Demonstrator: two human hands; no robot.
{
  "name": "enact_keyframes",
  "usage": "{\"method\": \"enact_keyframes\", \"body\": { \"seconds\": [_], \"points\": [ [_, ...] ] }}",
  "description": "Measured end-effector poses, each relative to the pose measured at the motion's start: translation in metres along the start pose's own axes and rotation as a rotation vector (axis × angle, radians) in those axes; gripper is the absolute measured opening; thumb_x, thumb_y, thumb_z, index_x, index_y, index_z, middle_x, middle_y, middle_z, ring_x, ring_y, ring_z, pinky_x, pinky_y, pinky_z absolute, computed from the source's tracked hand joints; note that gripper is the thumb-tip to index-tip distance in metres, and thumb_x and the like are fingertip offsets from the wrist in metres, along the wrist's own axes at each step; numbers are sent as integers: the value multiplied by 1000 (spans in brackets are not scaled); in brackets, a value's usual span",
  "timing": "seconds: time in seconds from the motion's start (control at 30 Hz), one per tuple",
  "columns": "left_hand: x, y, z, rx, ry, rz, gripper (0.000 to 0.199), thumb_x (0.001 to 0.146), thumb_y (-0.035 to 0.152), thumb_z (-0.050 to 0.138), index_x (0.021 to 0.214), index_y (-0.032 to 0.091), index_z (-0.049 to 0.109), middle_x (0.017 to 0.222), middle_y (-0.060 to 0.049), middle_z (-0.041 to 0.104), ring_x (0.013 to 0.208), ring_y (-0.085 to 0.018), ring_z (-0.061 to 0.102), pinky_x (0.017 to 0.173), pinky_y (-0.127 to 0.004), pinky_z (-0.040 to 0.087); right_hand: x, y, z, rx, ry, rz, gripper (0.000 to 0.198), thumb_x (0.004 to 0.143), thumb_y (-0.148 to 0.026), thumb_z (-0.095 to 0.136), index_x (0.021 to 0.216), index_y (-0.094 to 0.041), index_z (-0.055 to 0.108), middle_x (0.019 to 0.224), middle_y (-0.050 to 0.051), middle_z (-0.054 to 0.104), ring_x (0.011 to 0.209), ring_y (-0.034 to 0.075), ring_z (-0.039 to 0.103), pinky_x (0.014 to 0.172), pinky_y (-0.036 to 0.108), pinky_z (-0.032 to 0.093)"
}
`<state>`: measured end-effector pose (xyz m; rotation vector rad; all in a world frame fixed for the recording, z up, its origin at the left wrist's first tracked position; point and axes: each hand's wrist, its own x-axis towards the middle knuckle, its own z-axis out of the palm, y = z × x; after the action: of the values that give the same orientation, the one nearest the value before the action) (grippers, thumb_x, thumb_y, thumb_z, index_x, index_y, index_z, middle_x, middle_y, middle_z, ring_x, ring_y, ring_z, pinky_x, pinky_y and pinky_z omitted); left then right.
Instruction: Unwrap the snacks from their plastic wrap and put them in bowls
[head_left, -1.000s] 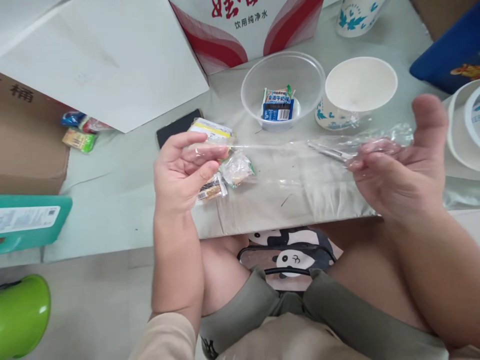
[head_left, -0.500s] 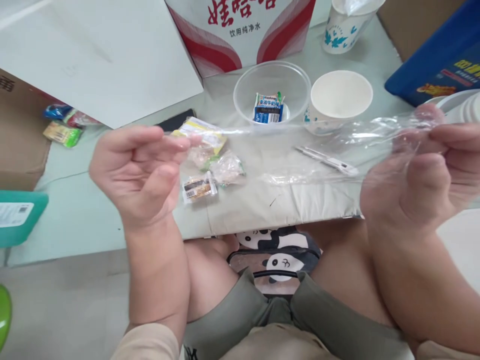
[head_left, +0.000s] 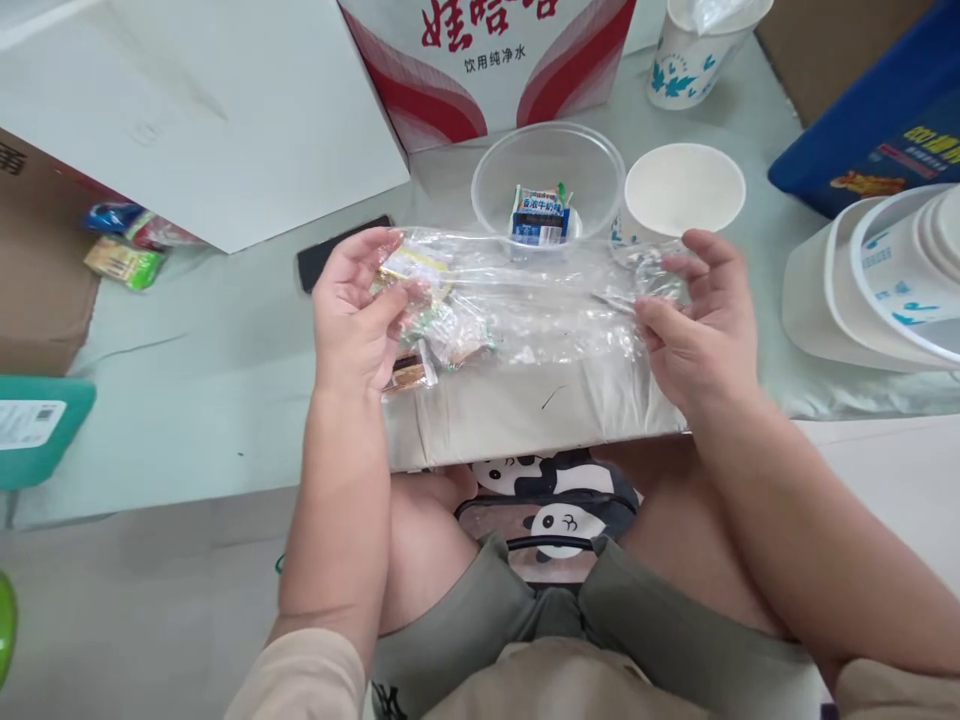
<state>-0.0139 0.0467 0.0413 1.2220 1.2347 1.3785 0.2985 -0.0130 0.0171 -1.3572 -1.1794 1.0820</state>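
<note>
A thin sheet of clear plastic film (head_left: 540, 275) stretches between my two hands above the table's front edge. My left hand (head_left: 356, 315) pinches its left end between thumb and fingers. At the other end, my right hand (head_left: 701, 320) grips the crumpled film. Through the plastic I see wrapped snacks, including a brown one (head_left: 411, 370) near my left fingers and a yellow-edged packet (head_left: 416, 268). A box cutter lies behind the film, mostly hidden by it and my right hand. Beyond stands a clear plastic bowl (head_left: 491, 165) holding a blue snack packet (head_left: 540, 215).
A white paper cup (head_left: 686, 190) stands beside the bowl, with another cup (head_left: 686, 75) behind. White tubs (head_left: 817, 290) holding cups stand at right, near a blue package (head_left: 862, 130). A white box (head_left: 225, 110), black phone (head_left: 319, 260) and teal container (head_left: 67, 400) are leftward.
My hands have come closer together and away from my face, the left moving right and the right moving left. The film between them is slacker and more wrinkled, still held at both ends.
</note>
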Motion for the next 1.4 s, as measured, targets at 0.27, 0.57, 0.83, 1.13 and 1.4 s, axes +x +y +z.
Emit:
{"method": "enact_keyframes", "body": {
  "seconds": [0.27,0.57,0.83,1.13,1.4],
  "points": [
    [-7,15,-15,15,-246,-174,40,58,16,85,97,24,78,112,-5,78,81,-16,73,43,-17,37,2,-5,-2,-70,358,-239,34,80,-33,75,110,-32,61,120,6,62,107,24,67,92,41,57],
    [-24,35,4,13,-615,-354,41,59,13,75,98,21,81,117,-10,77,75,-19,74,33,-16,30,-1,-16,19,282,-519,206,51,73,-52,84,114,-26,70,117,8,77,106,24,75,92,43,63],
    [-16,23,-5,-66,-311,-176,57,68,27,86,122,33,68,146,-4,64,126,-25,67,79,-27,62,-7,-16,36,108,-666,215,23,83,-41,78,82,-22,65,58,-5,64,49,9,57,48,22,48],
    [-51,1,60,-381,-474,-501,78,65,60,90,129,26,60,149,-11,62,148,-29,53,119,-40,47,-11,-28,33,522,-370,117,41,73,-54,84,76,-26,54,56,-9,58,43,11,57,51,30,54],
    [-49,4,74,-337,-656,-627,36,68,34,90,96,18,73,66,5,62,51,-6,55,53,-22,48,-10,-24,23,466,-321,161,26,77,-42,81,78,-26,61,55,-6,59,41,11,52,43,28,46]
  ]
}}
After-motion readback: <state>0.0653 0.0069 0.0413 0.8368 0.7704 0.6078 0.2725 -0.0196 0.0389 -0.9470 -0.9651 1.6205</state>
